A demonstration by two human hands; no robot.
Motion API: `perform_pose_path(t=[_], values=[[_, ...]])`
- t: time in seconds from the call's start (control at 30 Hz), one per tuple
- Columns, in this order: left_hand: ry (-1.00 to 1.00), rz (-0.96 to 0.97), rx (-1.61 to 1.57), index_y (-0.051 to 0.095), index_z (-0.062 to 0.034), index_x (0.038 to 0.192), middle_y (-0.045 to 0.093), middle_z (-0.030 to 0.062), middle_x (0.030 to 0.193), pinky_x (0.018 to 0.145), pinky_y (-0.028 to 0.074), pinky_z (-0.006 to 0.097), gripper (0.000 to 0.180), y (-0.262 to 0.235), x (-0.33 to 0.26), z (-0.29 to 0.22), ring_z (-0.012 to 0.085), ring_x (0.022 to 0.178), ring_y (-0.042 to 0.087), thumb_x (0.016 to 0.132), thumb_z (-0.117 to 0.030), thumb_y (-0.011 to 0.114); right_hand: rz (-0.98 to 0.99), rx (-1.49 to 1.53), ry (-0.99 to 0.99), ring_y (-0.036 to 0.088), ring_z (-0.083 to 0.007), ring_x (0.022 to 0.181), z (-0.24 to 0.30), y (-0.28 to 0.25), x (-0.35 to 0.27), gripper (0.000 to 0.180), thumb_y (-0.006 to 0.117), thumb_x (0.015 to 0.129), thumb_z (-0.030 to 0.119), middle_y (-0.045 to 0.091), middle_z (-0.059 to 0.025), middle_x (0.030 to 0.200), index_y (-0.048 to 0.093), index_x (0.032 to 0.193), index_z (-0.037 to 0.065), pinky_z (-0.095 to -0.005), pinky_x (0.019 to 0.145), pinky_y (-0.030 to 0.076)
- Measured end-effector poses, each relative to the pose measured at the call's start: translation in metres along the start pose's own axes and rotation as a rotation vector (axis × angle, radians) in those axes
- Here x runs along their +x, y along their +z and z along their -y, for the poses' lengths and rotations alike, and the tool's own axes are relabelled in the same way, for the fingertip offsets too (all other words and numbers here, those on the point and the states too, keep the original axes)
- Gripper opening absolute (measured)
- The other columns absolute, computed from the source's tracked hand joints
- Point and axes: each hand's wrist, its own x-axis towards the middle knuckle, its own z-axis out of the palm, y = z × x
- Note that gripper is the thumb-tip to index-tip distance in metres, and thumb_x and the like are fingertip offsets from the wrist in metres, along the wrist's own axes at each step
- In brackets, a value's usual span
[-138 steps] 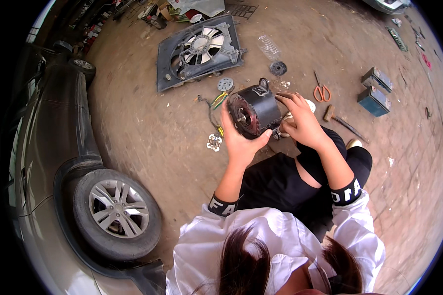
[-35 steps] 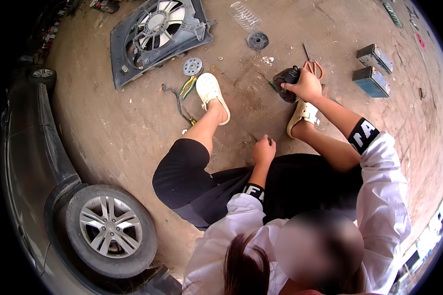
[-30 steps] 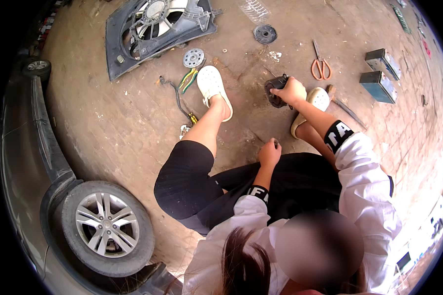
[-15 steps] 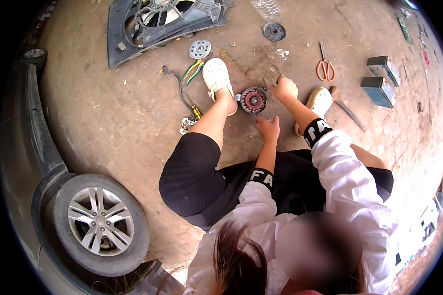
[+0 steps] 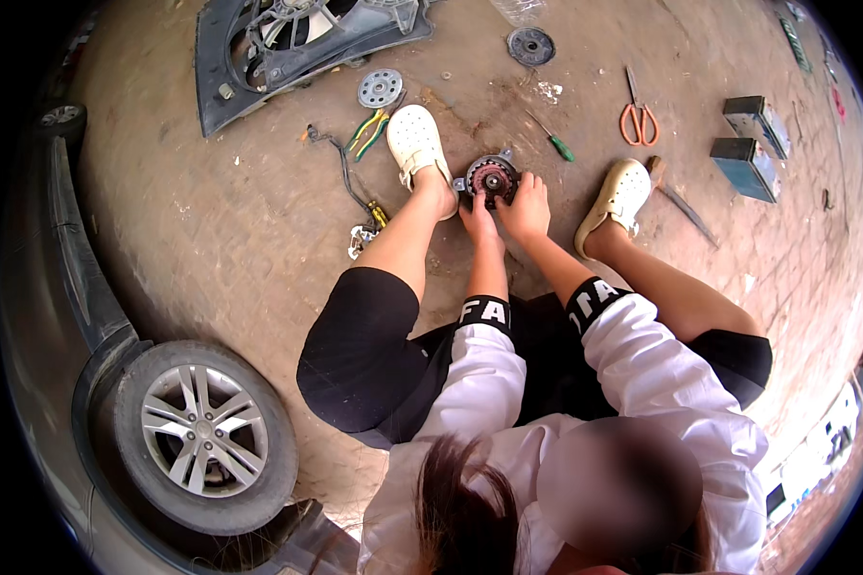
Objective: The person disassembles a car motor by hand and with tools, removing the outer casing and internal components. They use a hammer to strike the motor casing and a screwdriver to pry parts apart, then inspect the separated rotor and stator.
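Holding reddish windings (image 5: 479, 172) inside, a dark round housing (image 5: 486, 159), left hand (image 5: 479, 218) and right hand (image 5: 527, 208) clamped on it

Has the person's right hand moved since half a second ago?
Yes. Judged against the orange-handled scissors on the ground, the right hand has shifted left and toward the person's body, now touching the open motor housing.

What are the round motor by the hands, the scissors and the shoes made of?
The motor looks like dull, dark metal; the reddish ring inside could be coated copper wire. The scissors seem to have thin, grey metal blades and bright orange handles, probably plastic. The cream shoes look like matte, rubbery foam, moulded with little holes.
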Motion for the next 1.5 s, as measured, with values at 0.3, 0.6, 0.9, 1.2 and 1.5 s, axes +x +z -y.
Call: perform_pose_path(t=[0.3,0.6,0.9,1.2,1.5], values=[[0.085,0.094,0.154,0.057,0.008,0.11,0.062,0.0112,0.109,0.071,0.052,0.029,0.037,0.025,0.0,-0.003,0.0178,0.087,0.062,0.074,0.007,0.067,-0.036,0.604,0.335,0.063,-0.0386,0.095,-0.036,0.031,-0.016,0.046,0.075,0.075,0.023,0.063,-0.0263,0.099,0.052,0.103,-0.006,-0.0411,0.083,0.049],[0.708,0.061,1.153,0.059,-0.0003,0.117,0.058,0.0167,0.112,0.087,0.049,0.046,0.055,0.061,-0.038,-0.067,0.0377,0.105,0.057,0.065,-0.011,0.075,0.19,0.987,0.485,0.06,-0.0177,0.092,-0.034,0.048,-0.017,0.048,0.074,0.081,0.018,0.063,-0.0147,0.109,0.052,0.115,-0.007,-0.0323,0.078,0.051],[0.965,0.239,1.134,0.056,-0.0024,0.121,0.056,0.0145,0.114,0.094,0.046,0.044,0.061,0.072,-0.026,-0.066,0.0355,0.109,0.052,0.064,-0.005,0.077,0.281,1.572,0.512,0.061,-0.0208,0.096,-0.025,0.039,0.004,0.05,0.066,0.089,0.01,0.056,-0.0144,0.12,0.042,0.129,-0.006,-0.0339,0.079,0.053],[0.971,0.469,1.241,0.049,-0.0047,0.131,0.052,0.0179,0.125,0.101,0.042,0.045,0.071,0.054,-0.004,-0.059,0.0386,0.118,0.048,0.066,-0.005,0.079,0.411,0.959,0.593,0.066,-0.0174,0.082,-0.035,0.015,0.036,0.031,0.06,0.09,0.015,0.068,-0.0111,0.098,0.061,0.113,-0.005,-0.0304,0.074,0.054],[0.804,0.423,1.365,0.045,-0.0056,0.134,0.048,0.0189,0.127,0.096,0.047,0.044,0.074,0.054,-0.024,-0.062,0.0381,0.119,0.047,0.07,-0.007,0.08,0.39,0.467,0.272,0.066,-0.0176,0.061,-0.051,-0.071,0.077,0.033,0.07,0.078,0.028,0.067,-0.0095,0.067,0.07,0.086,-0.004,-0.0308,0.061,0.053]])
